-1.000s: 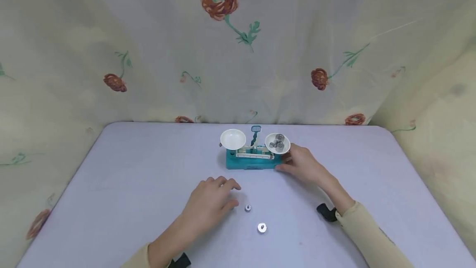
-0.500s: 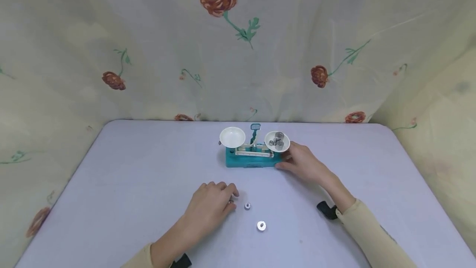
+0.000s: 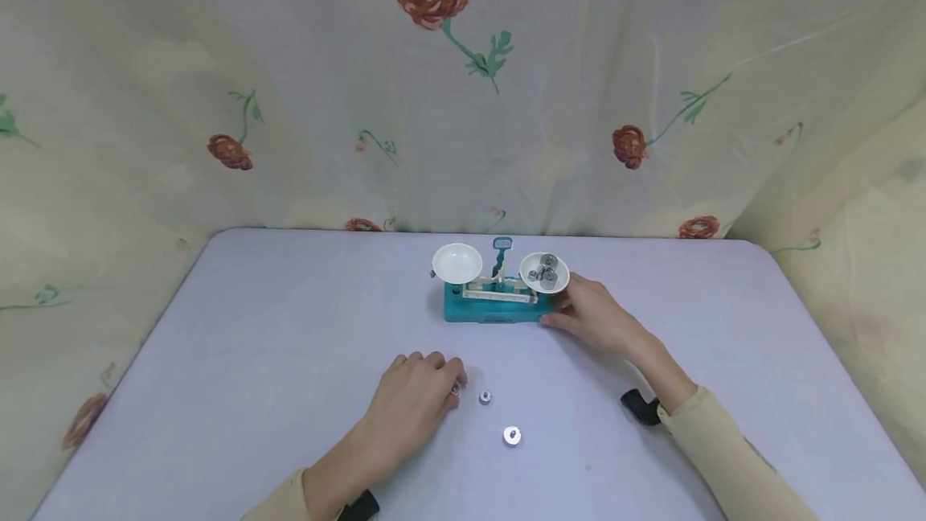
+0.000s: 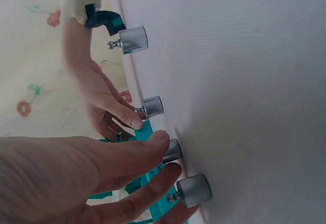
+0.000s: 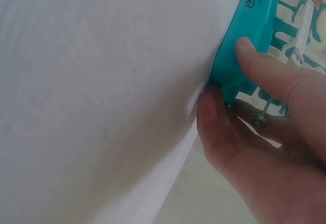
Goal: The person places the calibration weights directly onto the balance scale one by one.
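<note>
A teal balance scale (image 3: pixel 499 312) stands toward the back of the table, with several metal weights (image 3: pixel 548 273) in its right pan. My right hand (image 3: pixel 596 316) grips the right end of its base; the thumb (image 5: pixel 249 56) lies on the front face and the fingers curl behind. Nearer to me, my left hand (image 3: pixel 408 404) pinches a small cylindrical weight (image 4: pixel 174 150) between thumb and index finger. Another weight (image 4: pixel 195 190) is by its other fingers, hidden under the hand in the head view. To its right stand a small knobbed weight (image 3: pixel 485 398) and a larger one (image 3: pixel 512 436).
The left pan (image 3: pixel 457 264) of the scale holds nothing. A pale cloth covers the table (image 3: pixel 289 304), and a flower-printed curtain (image 3: pixel 325 87) hangs along its back and sides. Black wrist mounts (image 3: pixel 641 407) sit under the forearms.
My left hand has lowered slightly, and its thumb and index finger have drawn together on the small weight. The right hand and the scale stay in place.
</note>
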Action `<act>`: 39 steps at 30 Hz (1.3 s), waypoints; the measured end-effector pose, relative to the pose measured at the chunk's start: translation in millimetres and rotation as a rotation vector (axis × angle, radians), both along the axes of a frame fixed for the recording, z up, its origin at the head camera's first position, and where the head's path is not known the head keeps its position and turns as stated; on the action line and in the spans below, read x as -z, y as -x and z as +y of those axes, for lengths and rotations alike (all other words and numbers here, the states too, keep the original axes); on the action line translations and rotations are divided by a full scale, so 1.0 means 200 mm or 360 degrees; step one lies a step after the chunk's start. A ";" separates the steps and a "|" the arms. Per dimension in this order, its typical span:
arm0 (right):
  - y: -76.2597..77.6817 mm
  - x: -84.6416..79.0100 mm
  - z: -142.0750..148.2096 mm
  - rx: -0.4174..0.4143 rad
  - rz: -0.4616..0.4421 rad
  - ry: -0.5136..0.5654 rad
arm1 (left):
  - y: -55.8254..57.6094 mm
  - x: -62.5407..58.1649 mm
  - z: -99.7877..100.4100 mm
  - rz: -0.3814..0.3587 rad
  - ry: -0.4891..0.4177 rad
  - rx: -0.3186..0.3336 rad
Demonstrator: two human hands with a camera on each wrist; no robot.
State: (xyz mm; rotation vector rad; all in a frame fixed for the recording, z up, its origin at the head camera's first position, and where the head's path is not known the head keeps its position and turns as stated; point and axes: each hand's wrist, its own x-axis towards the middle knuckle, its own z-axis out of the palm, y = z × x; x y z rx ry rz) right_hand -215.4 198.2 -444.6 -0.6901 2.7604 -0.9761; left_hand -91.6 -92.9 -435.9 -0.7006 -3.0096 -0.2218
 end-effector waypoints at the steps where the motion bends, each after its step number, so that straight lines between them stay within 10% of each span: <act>1: 0.00 0.00 0.00 0.0004 0.0000 -0.0007 | 0.00 0.00 0.00 0.0001 0.0009 0.0003; 26: 0.00 0.01 0.01 -0.0005 -0.0009 0.0001 | 0.00 -0.01 -0.01 0.0138 0.0063 0.0005; 39: 0.00 0.01 0.01 0.0020 -0.0022 0.0020 | 0.05 -0.16 -0.03 0.0103 -0.0021 -0.0136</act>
